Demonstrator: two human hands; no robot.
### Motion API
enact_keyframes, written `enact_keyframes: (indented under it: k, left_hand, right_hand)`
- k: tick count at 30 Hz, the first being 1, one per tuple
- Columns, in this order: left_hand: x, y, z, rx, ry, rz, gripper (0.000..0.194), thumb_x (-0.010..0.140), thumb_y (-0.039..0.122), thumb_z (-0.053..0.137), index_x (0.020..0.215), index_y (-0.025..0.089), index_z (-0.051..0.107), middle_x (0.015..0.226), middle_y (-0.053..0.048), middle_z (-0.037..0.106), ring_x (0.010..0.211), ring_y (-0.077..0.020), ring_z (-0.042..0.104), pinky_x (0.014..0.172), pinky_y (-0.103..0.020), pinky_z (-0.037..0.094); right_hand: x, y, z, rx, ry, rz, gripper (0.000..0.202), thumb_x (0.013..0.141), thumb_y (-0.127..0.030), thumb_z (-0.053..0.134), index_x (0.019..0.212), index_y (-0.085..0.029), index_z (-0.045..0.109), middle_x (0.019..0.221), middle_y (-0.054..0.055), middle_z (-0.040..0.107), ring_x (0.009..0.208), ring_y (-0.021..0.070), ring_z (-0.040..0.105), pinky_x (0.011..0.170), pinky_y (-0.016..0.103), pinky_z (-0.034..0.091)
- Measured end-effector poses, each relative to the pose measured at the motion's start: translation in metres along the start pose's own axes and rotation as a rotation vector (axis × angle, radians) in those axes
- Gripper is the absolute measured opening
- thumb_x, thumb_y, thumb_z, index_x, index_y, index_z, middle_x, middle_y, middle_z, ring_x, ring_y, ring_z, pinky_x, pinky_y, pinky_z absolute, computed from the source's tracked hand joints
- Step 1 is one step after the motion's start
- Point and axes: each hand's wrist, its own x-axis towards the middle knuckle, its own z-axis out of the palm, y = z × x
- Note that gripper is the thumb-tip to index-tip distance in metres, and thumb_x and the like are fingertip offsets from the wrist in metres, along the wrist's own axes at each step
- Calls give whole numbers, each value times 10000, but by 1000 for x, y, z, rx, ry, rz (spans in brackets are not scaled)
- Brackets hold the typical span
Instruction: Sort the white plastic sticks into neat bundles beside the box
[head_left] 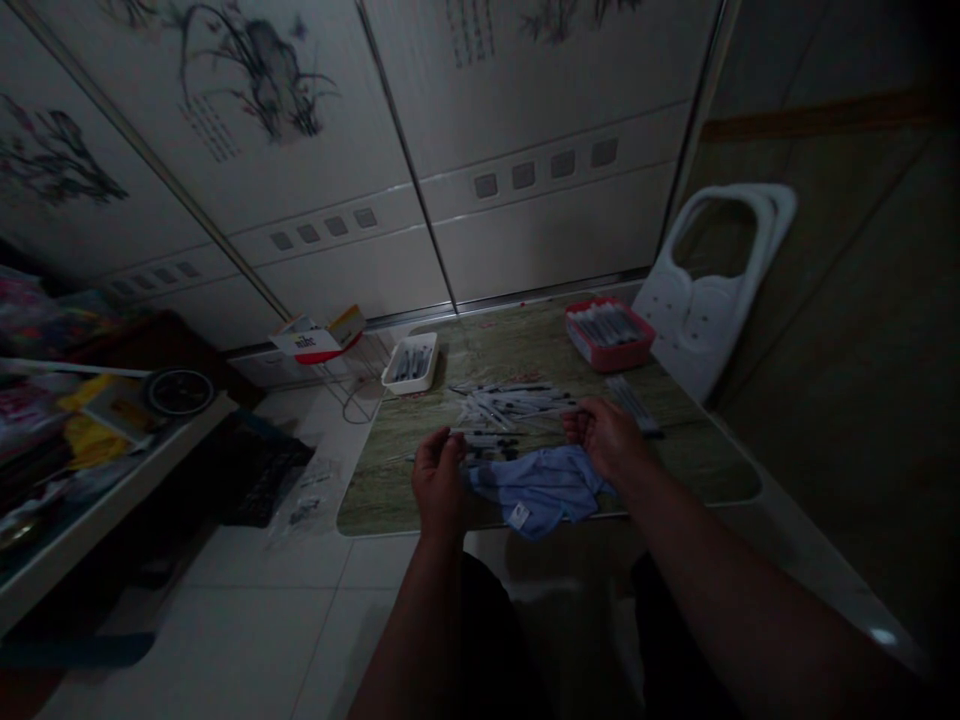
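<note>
Loose pens (506, 405) with clear barrels and dark ends lie heaped on a low green wood-grain table (382, 490). My left hand (439, 480) is closed, thumb against fingers, beside a few pens (491, 442) at the near left of the heap; what it pinches is too dark to make out. Fingers curled, my right hand (607, 435) is at the heap's right end, where a pen (544, 412) meets its fingertips. Between both hands a crumpled blue cloth (540, 485) with a white tag lies at the table's near edge.
A white basket (434, 368) of pens stands at back left, a red basket (622, 357) of packed pens at back right. More pens (631, 400) lie beyond my right hand. White folded chairs (690, 310) lean at right; a stool (326, 352) bears an open box.
</note>
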Motion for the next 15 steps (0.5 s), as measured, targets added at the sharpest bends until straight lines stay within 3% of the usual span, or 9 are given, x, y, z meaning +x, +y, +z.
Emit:
enact_keyframes:
  k: [7, 15]
  left_hand:
    - [-4, 61, 6, 25, 57, 234, 318, 806, 350, 726, 1089, 216, 673, 1035, -66, 725, 960, -187, 686, 815, -311, 500]
    - [-38, 168, 28, -10, 81, 574, 227, 817, 255, 653, 1039, 259, 701, 1005, -15, 726, 1011, -225, 674, 849, -390, 517]
  right_hand:
    - [-5, 1, 3, 3, -2, 4, 48, 782, -163, 615, 761, -190, 581, 663, 51, 717, 518, 164, 662, 438, 231, 507]
    - [-2, 6, 1, -20, -22, -2, 57, 804, -177, 612, 752, -191, 596, 645, 47, 709, 525, 163, 658, 471, 244, 529]
